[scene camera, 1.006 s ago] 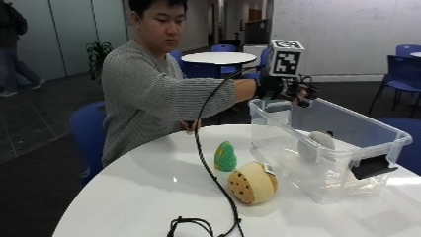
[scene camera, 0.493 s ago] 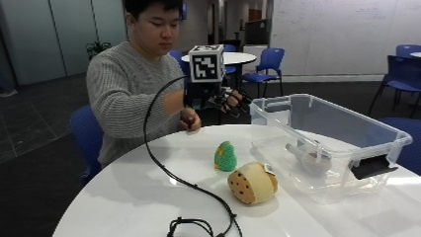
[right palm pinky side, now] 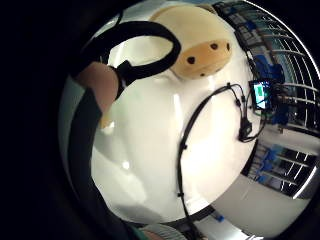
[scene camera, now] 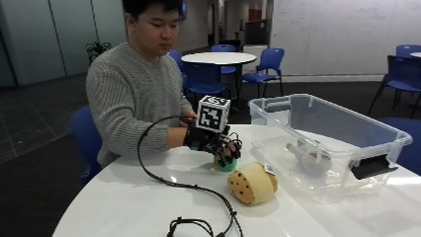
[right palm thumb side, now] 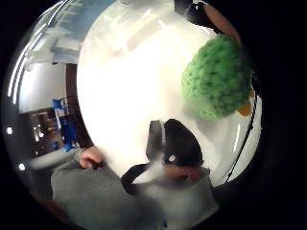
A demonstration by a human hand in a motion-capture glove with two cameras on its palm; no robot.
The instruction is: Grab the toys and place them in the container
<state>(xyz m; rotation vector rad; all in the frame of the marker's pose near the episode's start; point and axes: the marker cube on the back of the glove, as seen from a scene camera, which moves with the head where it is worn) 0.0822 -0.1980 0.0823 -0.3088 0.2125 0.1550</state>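
On the white counter [scene camera: 131, 207], the gloved right hand [scene camera: 214, 140] sits over the green knitted toy [scene camera: 227, 165]; grip curled around it, apparently closing. Tan spotted plush [scene camera: 252, 182] lies beside. Next: lift, carry to clear container [scene camera: 329, 148].

Grey ribbed knit sweater with long sleeves, black strapped glove on the grip [scene camera: 217, 142]

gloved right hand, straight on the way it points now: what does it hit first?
Most likely the green toy: in the outside view the gloved right hand is right over it with fingers pointing down, and it sits close in the thumb side palm view. Whether they already touch is unclear. The tan toy lies beside, off that line.
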